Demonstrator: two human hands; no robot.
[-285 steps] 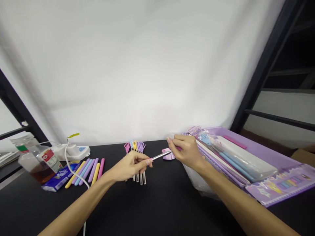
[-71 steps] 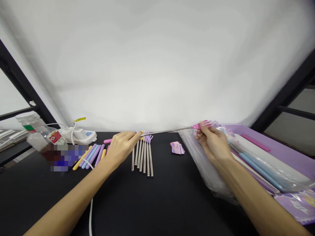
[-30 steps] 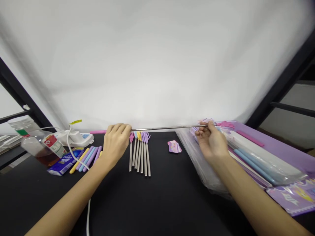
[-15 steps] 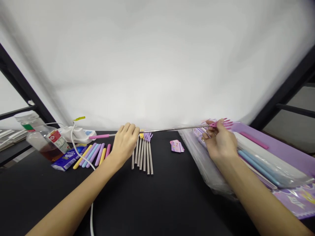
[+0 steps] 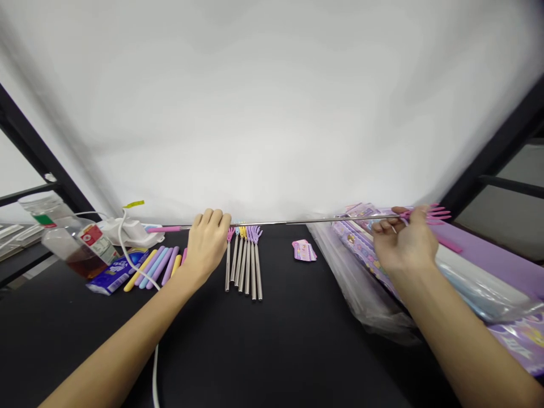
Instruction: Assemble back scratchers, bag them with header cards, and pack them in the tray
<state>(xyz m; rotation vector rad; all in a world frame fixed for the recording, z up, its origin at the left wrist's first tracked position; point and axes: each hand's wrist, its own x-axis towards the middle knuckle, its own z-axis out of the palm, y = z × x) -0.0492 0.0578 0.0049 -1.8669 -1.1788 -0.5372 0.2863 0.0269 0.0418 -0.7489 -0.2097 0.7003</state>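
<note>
A telescopic back scratcher [image 5: 297, 221] with a pink handle and a pink hand-shaped head stretches level across the view. My left hand [image 5: 209, 243] is wrapped round its rod near the handle. At the other end, my right hand [image 5: 406, 241] pinches the rod just below the pink claw. Between my hands, several shorter metal back scratchers [image 5: 246, 263] lie side by side on the black table, their claws pink, blue, yellow and purple. Left of them is a row of coloured handle sleeves [image 5: 158, 266], partly behind my left forearm.
On the left are a bottle of brown liquid [image 5: 79, 243], a blue packet [image 5: 114, 272], a white power strip [image 5: 134, 232] and a white cable [image 5: 155, 374]. Small purple cards [image 5: 304, 250] lie mid-table. Clear plastic bags [image 5: 357, 289] and purple printed packaging [image 5: 521, 340] cover the right side.
My right hand has moved right with the pink claw, and my left hand slightly left. The rod between them is longer.
</note>
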